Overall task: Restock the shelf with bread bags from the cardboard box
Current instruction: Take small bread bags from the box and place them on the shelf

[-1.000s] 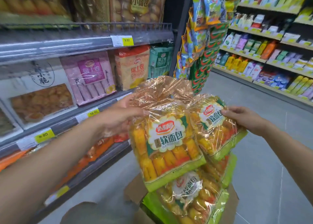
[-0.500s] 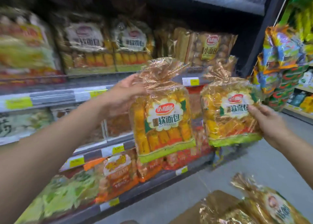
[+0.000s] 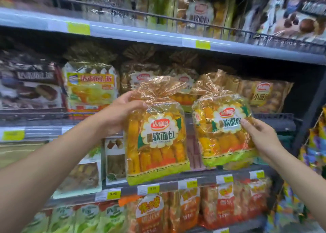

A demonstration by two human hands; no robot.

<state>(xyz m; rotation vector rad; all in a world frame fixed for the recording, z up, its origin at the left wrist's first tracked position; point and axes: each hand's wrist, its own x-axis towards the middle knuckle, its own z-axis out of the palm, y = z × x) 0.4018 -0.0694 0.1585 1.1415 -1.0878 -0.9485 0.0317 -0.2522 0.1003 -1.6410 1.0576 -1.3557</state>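
Observation:
My left hand grips a clear bread bag by its gathered neck; the bag has yellow rolls, a white flower label and a green bottom band. My right hand holds a second matching bread bag by its right side, thumb across the front. Both bags hang upright in front of the middle shelf, where more of the same bread bags stand at the back. The cardboard box is out of view.
A wire-fronted top shelf carries other bakery packs. A yellow pie pack and a dark pie pack stand left of the bread. Lower shelves hold boxed and orange snack bags. Hanging snack packets fill the right edge.
Both hands have raised the two bags from above the box up to the middle shelf. My view has tilted upward, and the box has left the frame.

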